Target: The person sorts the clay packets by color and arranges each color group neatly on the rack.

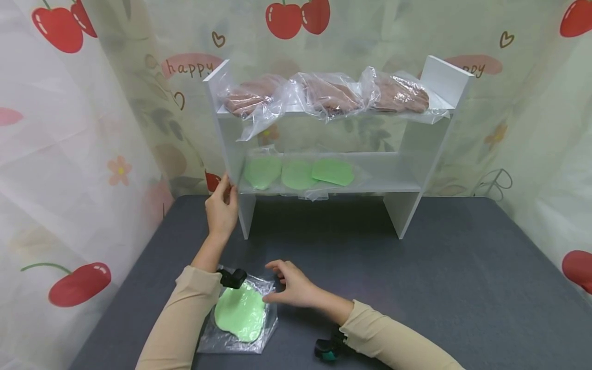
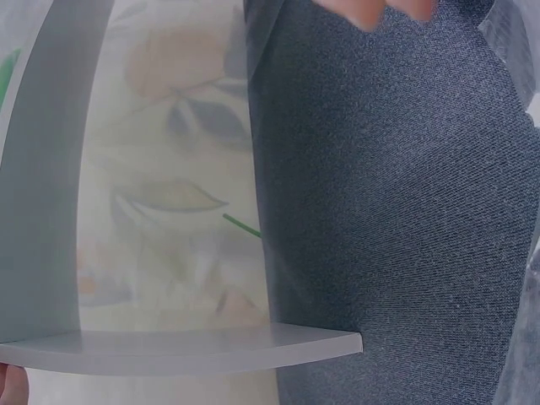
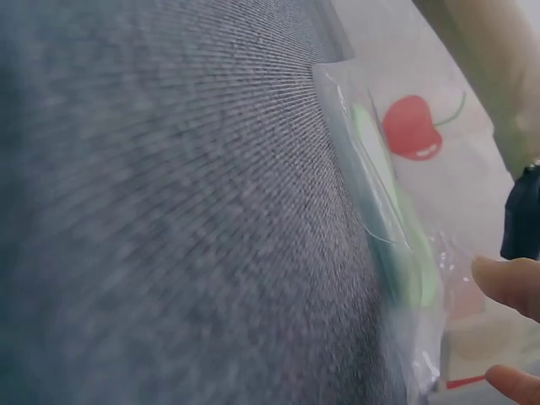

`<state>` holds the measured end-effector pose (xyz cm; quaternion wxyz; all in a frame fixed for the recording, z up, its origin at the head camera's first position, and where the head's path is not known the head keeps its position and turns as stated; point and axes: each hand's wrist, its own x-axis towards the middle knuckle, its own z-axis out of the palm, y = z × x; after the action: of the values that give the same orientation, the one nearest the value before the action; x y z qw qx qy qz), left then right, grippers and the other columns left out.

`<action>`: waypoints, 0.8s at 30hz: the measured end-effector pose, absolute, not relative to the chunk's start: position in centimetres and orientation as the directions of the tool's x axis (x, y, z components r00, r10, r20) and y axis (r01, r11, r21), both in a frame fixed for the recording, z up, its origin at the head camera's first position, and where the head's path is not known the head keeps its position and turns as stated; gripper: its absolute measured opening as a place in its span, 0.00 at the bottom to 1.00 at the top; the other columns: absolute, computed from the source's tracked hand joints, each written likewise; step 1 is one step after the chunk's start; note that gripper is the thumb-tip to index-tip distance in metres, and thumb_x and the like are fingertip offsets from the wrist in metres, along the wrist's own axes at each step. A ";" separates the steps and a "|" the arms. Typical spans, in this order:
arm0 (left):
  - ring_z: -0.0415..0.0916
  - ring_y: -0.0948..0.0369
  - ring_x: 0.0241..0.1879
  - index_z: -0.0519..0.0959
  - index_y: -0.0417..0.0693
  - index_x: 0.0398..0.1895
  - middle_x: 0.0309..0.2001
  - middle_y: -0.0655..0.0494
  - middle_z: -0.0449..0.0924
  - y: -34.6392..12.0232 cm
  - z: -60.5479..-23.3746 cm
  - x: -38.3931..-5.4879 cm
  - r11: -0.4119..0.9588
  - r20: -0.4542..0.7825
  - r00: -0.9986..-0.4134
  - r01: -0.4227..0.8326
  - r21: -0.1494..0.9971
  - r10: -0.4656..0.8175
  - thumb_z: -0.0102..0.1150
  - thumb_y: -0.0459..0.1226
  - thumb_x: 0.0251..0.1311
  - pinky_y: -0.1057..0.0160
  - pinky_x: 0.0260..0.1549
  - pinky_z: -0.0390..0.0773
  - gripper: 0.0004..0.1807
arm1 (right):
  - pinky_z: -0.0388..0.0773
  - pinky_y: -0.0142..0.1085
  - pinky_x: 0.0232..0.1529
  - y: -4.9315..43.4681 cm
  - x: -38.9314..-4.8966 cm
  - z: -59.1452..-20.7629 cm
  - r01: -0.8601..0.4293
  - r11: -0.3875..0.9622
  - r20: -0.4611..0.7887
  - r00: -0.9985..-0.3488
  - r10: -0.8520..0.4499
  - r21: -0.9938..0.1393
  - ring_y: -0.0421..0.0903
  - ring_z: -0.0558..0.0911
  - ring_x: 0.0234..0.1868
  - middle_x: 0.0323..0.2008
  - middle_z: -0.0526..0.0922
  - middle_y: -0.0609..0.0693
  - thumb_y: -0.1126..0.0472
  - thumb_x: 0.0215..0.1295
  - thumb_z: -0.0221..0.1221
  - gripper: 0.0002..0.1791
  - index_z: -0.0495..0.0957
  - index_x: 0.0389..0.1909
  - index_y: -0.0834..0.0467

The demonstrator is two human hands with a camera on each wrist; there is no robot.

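My left hand (image 1: 222, 208) is at the left side panel of a white two-tier shelf (image 1: 411, 169), its fingertips against the panel's outer side near the lower board. In the left wrist view a fingertip (image 2: 12, 386) shows just outside that panel. My right hand (image 1: 296, 288), fingers spread and loosely bent, is over the right edge of a clear plastic bag on the table. Inside that bag is a flat, light-green irregular piece (image 1: 240, 311). In the right wrist view the thumb (image 3: 506, 283) appears beside the bag (image 3: 337, 93), with nothing between thumb and fingers.
Bagged brown pieces (image 1: 398, 95) lie in a row on the upper board. Several bagged green pieces (image 1: 298, 174) are on the lower board. A dark grey table (image 1: 462, 288) bears the shelf, with a printed curtain (image 1: 115, 205) around it. Both wrists wear black cameras.
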<state>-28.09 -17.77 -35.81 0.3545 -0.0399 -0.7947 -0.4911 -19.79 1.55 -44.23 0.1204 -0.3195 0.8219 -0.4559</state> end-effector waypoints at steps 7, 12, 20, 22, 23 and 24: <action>0.77 0.48 0.53 0.66 0.44 0.65 0.58 0.40 0.74 -17.8 -35.8 -28.0 0.519 0.598 -0.750 0.405 0.753 -0.282 0.51 0.31 0.65 0.52 0.49 0.79 0.25 | 0.72 0.40 0.55 0.2 -19.8 -44.4 -0.493 0.437 0.132 -0.762 -0.634 -0.752 0.56 0.72 0.55 0.54 0.73 0.61 0.56 0.44 0.72 0.39 0.68 0.59 0.63; 0.77 0.48 0.54 0.66 0.45 0.66 0.58 0.40 0.74 -17.8 -35.7 -27.9 0.518 0.593 -0.754 0.400 0.756 -0.283 0.51 0.31 0.65 0.52 0.49 0.79 0.25 | 0.71 0.41 0.55 -0.7 -19.7 -44.4 -0.477 0.531 0.062 -0.782 -0.620 -0.700 0.54 0.71 0.55 0.55 0.72 0.58 0.52 0.41 0.74 0.44 0.67 0.60 0.60; 0.77 0.47 0.54 0.67 0.47 0.66 0.58 0.40 0.74 -17.7 -35.7 -27.9 0.513 0.597 -0.751 0.408 0.755 -0.280 0.50 0.30 0.65 0.51 0.49 0.79 0.25 | 0.71 0.38 0.51 -1.5 -19.4 -44.3 -0.418 0.616 -0.022 -0.816 -0.577 -0.668 0.52 0.69 0.54 0.53 0.71 0.57 0.47 0.37 0.75 0.49 0.65 0.63 0.56; 0.76 0.48 0.54 0.67 0.47 0.66 0.58 0.41 0.74 -17.7 -35.7 -27.9 0.511 0.596 -0.752 0.408 0.756 -0.281 0.50 0.30 0.65 0.51 0.49 0.79 0.25 | 0.71 0.38 0.51 -1.7 -19.3 -44.1 -0.409 0.632 -0.040 -0.820 -0.571 -0.658 0.52 0.68 0.54 0.54 0.70 0.56 0.45 0.37 0.75 0.50 0.64 0.63 0.56; 0.77 0.48 0.54 0.67 0.47 0.66 0.58 0.41 0.74 -17.7 -35.7 -27.9 0.510 0.596 -0.752 0.408 0.757 -0.282 0.50 0.30 0.65 0.51 0.49 0.79 0.25 | 0.71 0.37 0.50 -1.7 -19.3 -44.1 -0.408 0.640 -0.044 -0.822 -0.568 -0.651 0.51 0.68 0.54 0.53 0.70 0.56 0.45 0.37 0.75 0.50 0.64 0.64 0.56; 0.77 0.48 0.54 0.67 0.48 0.66 0.58 0.41 0.74 -17.7 -35.8 -27.9 0.509 0.595 -0.752 0.408 0.758 -0.284 0.50 0.31 0.65 0.51 0.49 0.79 0.25 | 0.71 0.37 0.50 -1.8 -19.2 -44.0 -0.407 0.648 -0.049 -0.823 -0.566 -0.644 0.51 0.68 0.53 0.53 0.70 0.56 0.45 0.37 0.75 0.50 0.64 0.64 0.56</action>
<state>-27.91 -17.73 -35.75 0.3501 -0.0391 -0.7951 -0.4937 -19.19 -1.79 -44.01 0.1238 -0.2705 0.8992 -0.3209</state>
